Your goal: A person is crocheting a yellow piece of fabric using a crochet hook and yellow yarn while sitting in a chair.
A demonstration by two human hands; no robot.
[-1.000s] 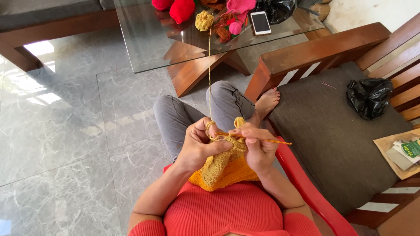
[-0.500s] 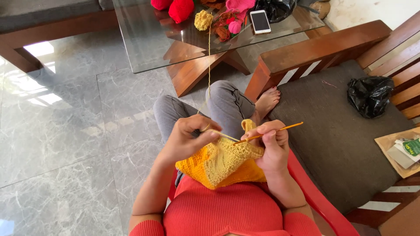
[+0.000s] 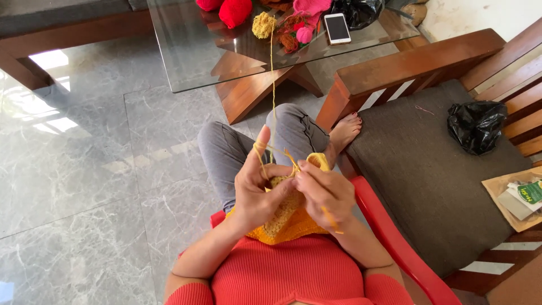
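I sit in a red plastic chair (image 3: 389, 237) with a yellow crocheted piece (image 3: 288, 220) in my lap. My left hand (image 3: 257, 189) grips the top of the piece, its index finger raised with the yellow yarn strand (image 3: 273, 85) looped over it. My right hand (image 3: 324, 189) is closed around a thin yellow crochet hook (image 3: 330, 220), whose tip works at the piece's upper edge. The strand runs up to a yellow yarn ball (image 3: 263, 24) on the glass table (image 3: 197, 51).
Red yarn balls (image 3: 234, 11), pink and orange yarn (image 3: 299, 25), a white phone (image 3: 337, 27) and a black bag lie on the table. To my right stands a wooden sofa with a dark cushion (image 3: 429, 169), a black plastic bag (image 3: 476, 125) and paper packets (image 3: 516, 195). Grey marble floor lies left.
The crocheted piece has been drawn in between my hands and bunched. My left index finger has lifted. The hook, earlier pointing right, now points down from my right hand.
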